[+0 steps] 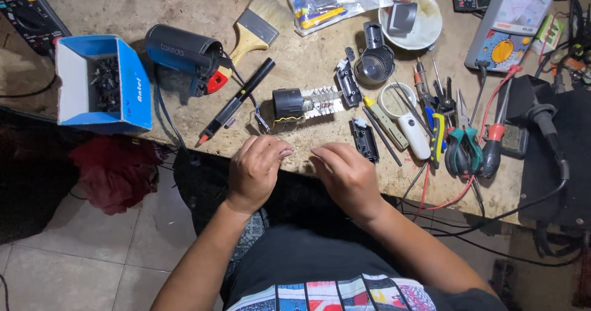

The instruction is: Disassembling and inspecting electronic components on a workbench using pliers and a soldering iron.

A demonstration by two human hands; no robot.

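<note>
Left hand [255, 170]: rests at the near edge of the counter [203, 9], knuckles up, fingers curled inward in a loose fist; whether they pinch anything cannot be told.
Right hand [346, 174]: just beside the left, apart from it, fingers bent and drawn together towards the left hand; nothing visibly held.
Heating element [306, 103]: lies on the counter just beyond both hands, long axis running left to right; its black round end points left, the pale metal coil frame points right.
Black pen-shaped tool [236, 101]: left of the element, lying diagonally, red tip towards the near edge, other end pointing away and right.
Black casing half [365, 140]: just right of the right hand, long axis near to far.
Blue hair dryer body [181, 55]: further left, open mouth facing right.
Paintbrush [255, 29]: behind it, bristles pointing away.
Blue box [101, 83]: at the left edge, holding small dark screws.
Pliers and screwdrivers [462, 145]: clustered right, handles towards the near edge.
</note>
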